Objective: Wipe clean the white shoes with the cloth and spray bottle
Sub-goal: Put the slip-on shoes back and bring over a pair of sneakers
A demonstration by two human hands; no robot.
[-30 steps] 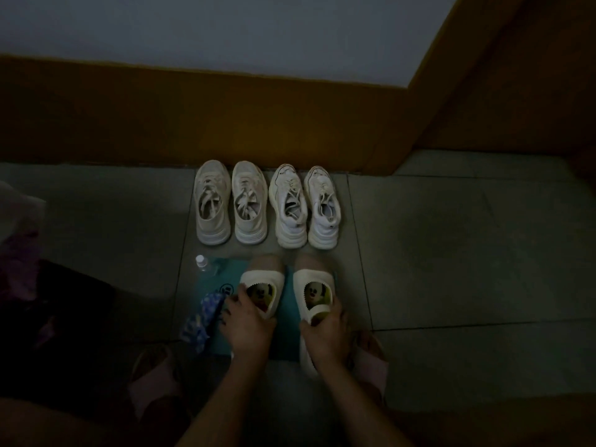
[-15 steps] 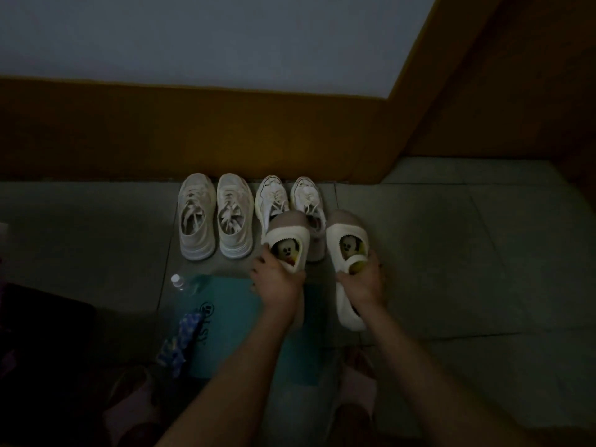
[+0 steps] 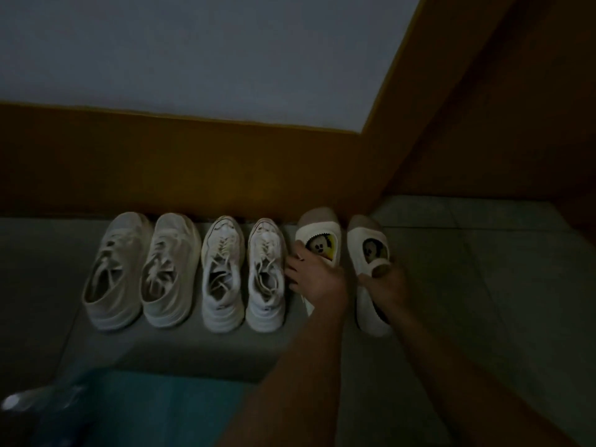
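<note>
Two slip-on shoes sit at the row's right end, long axes toward the wall: left hand (image 3: 317, 279) grips the left slip-on (image 3: 319, 243), right hand (image 3: 385, 285) the right slip-on (image 3: 369, 250).

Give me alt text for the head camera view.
Two hands, left and right, each grip a cartoon-print slip-on at the right end of a row of four white sneakers along a brown baseboard, in dim light.

Matt tiled floor (image 3: 483, 285) — fabric sneakers (image 3: 222, 272)
</note>
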